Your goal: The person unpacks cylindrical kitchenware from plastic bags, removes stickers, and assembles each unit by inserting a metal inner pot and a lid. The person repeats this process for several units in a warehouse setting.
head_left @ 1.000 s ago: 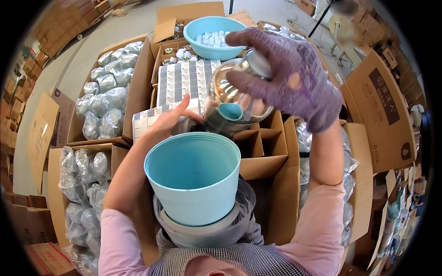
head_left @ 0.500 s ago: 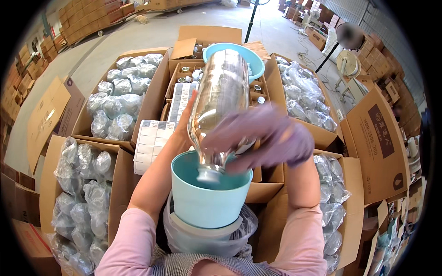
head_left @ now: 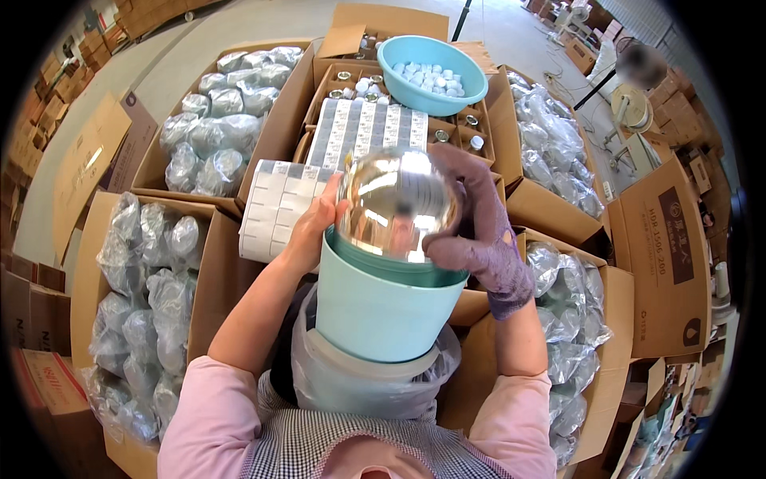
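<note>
Head view shows space between silver bottle (head_left: 399, 203) and bucket rim (head_left: 388, 282).

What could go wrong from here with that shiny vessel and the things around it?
The silver vessel could slip: its surface looks smooth, and the left hand and gloved right hand are at its sides. Its lower end is hidden inside the bucket, so it might knock the wall. Farther off, the blue basin of white caps sits raised among open cartons; a bump could spill them.
</note>
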A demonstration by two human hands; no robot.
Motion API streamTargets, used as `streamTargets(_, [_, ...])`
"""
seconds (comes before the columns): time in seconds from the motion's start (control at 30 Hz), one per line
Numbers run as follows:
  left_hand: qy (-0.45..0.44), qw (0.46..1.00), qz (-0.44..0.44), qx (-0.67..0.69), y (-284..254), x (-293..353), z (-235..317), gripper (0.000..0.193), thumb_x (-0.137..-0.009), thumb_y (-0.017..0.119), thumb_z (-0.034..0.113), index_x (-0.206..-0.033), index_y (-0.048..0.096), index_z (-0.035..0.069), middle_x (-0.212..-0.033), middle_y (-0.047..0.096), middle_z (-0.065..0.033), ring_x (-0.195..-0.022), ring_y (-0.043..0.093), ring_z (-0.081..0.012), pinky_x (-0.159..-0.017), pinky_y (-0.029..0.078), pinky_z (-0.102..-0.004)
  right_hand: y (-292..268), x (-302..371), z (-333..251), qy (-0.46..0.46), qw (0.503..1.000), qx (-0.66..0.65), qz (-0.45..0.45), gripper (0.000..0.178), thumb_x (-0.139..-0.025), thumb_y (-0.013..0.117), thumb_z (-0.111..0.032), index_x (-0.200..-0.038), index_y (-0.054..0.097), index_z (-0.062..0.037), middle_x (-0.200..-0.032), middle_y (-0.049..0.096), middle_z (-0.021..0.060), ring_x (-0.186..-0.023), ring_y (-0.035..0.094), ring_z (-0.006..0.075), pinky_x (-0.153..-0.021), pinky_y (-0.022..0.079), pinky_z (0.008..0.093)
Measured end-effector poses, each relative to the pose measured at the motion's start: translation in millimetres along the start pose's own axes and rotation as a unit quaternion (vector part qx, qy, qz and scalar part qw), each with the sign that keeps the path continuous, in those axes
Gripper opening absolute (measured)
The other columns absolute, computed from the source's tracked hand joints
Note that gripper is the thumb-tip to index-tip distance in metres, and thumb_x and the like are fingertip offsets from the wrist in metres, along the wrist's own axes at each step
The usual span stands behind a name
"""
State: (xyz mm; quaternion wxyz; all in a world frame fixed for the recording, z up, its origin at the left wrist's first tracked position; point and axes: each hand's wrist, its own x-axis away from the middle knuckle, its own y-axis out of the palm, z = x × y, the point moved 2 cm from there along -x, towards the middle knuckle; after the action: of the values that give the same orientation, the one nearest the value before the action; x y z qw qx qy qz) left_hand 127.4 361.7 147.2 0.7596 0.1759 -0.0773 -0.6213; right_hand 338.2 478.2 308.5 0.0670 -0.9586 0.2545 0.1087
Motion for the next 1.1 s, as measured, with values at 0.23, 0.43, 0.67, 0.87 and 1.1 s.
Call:
streamTargets(0.23, [0.129,0.962,-0.022,-0.24,59.9,0.9,60.0,0.102,-0.088,0.011,0.08,-0.133,0.053,-0.001,-0.132,0.058,-0.0155,-0.129,0.049,-0.0252,-0.117,-0.014,-0.0488,-10.7,-8.5,-12.2,-0.1,0.943,0.233,-0.217,0.057,-0.072,0.08,-0.022,-0.123,0.061,-0.0039,-0.114,0.062,0.0139,-0.107,0.061,0.0273,-0.093,0.048,0.0362])
streamTargets(0.43, [0.081,0.961,0.088,-0.25,55.4,13.5,61.8,0.04,-0.101,0.046,0.027,-0.132,0.056,0.004,-0.124,0.063,-0.0122,-0.119,0.053,-0.0204,-0.117,0.016,-0.0406,14.2,-22.0,-28.1,-0.115,0.851,0.418,-0.298,0.035,-0.083,0.073,-0.031,-0.107,0.066,-0.0061,-0.092,0.065,0.0133,-0.084,0.065,0.0273,-0.074,0.051,0.038])
streamTargets(0.67, [0.086,0.96,0.268,-0.012,5.8,18.8,67.6,0.054,-0.082,0.067,-0.001,-0.133,0.051,-0.003,-0.123,0.06,-0.0143,-0.101,0.065,-0.0195,-0.091,0.052,-0.0319,4.8,-26.2,-19.7,-0.095,0.877,0.305,-0.36,0.056,-0.083,0.074,-0.033,-0.126,0.059,-0.0019,-0.105,0.065,0.0167,-0.092,0.065,0.0266,-0.081,0.053,0.0346])
streamTargets(0.87, [0.089,0.958,0.232,0.144,-13.5,26.1,64.2,0.047,-0.085,0.061,-0.001,-0.132,0.053,0.002,-0.122,0.062,-0.0084,-0.113,0.059,-0.0187,-0.099,0.047,-0.0343,13.1,-26.8,-24.7,-0.071,0.864,0.354,-0.35,0.052,-0.082,0.075,-0.039,-0.113,0.064,0.0014,-0.094,0.066,0.0159,-0.089,0.066,0.029,-0.079,0.053,0.0361])
streamTargets(1.1, [0.132,0.956,0.216,0.149,-3.3,26.1,79.9,0.053,-0.087,0.058,0.0,-0.138,0.047,0.005,-0.125,0.06,-0.0077,-0.117,0.057,-0.0184,-0.102,0.044,-0.035,21.2,-16.4,-26.0,0.014,0.846,0.426,-0.322,0.051,-0.076,0.079,-0.029,-0.118,0.066,-0.0025,-0.103,0.067,0.0154,-0.092,0.067,0.0312,-0.08,0.053,0.0389])
